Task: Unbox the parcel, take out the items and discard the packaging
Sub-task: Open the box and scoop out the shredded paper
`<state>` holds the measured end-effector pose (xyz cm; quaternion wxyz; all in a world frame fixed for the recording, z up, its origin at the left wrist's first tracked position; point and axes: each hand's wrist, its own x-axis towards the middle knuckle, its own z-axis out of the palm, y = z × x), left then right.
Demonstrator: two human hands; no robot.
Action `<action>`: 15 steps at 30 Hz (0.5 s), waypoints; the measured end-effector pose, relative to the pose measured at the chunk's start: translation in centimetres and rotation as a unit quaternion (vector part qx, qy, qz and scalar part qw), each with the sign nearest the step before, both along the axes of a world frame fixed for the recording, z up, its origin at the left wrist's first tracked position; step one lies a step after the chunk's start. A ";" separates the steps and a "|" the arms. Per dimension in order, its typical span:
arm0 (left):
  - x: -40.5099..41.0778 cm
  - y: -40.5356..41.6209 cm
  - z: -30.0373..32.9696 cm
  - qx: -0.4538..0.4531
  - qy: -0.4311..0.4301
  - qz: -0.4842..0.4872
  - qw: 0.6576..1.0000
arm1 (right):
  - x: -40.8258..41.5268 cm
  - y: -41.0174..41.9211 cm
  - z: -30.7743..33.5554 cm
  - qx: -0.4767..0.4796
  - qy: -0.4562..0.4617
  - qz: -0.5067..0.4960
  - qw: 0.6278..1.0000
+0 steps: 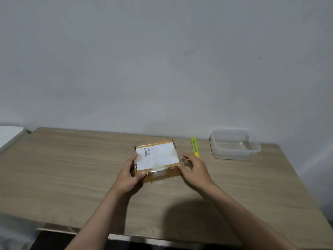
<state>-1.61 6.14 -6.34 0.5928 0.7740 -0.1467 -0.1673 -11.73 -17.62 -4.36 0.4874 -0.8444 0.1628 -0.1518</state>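
A small brown cardboard parcel (158, 159) with a white shipping label and clear tape lies flat near the middle of the wooden table (72, 168). My left hand (128, 175) grips the parcel's near left corner, thumb on top by the label. My right hand (193, 168) is at the parcel's right side, fingers spread and slightly blurred; only a fingertip seems to touch the near right corner. The parcel's flaps are closed.
A yellow-green utility knife (195, 147) lies just right of the parcel, behind my right hand. A clear empty plastic container (234, 144) stands at the back right. A white surface (9, 136) adjoins the table's far left. A grey wall runs behind the table.
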 end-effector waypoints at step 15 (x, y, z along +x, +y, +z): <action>-5.7 6.6 -0.1 -0.010 0.005 -0.139 0.990 | -9.5 7.5 -0.7 -0.099 -0.056 -0.020 0.993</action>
